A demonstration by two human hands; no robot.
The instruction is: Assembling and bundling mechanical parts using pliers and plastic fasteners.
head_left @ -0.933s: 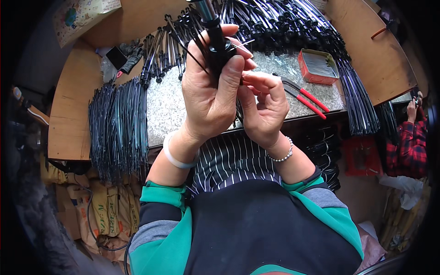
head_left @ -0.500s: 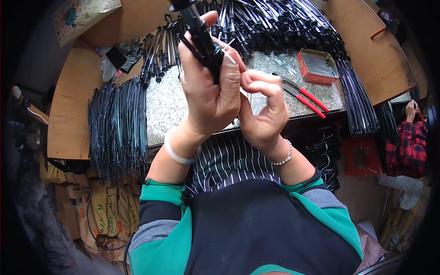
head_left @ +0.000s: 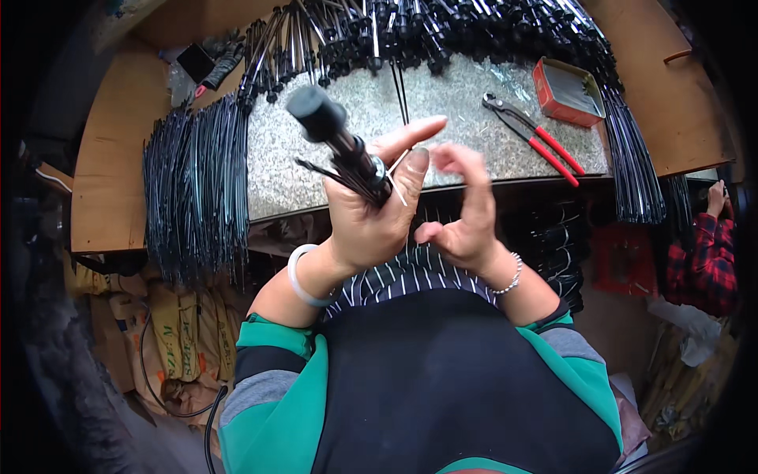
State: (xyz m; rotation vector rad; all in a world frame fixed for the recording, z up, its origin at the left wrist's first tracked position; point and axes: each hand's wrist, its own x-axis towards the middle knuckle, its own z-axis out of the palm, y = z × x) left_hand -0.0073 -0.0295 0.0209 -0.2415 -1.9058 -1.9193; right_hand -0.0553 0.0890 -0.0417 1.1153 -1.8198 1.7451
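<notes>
In the head view we see the left hand (head_left: 367,225) wrapped around a black capped rod (head_left: 341,142) and a few thin black rods (head_left: 355,183) beside it. The capped rod tilts up and to the left, above the near edge of the speckled worktop (head_left: 300,158). A thin white strip (head_left: 400,193) crosses near the left thumb; we cannot tell how firmly it is gripped. The right hand (head_left: 467,217) is just beside, thumb and fingers spread apart and slightly blurred, and we see nothing held in it.

Beyond the hands we find red-handled pliers (head_left: 545,150) lying near a red tin (head_left: 557,101). A heap of black-ended rods (head_left: 426,31) fills the far side, and a bundle of slim dark rods (head_left: 197,189) hangs over the near edge at left. Near the far left corner lie a dark glove (head_left: 224,63) and a dark flat device (head_left: 195,62). At far right we see another person's plaid sleeve (head_left: 705,253).
</notes>
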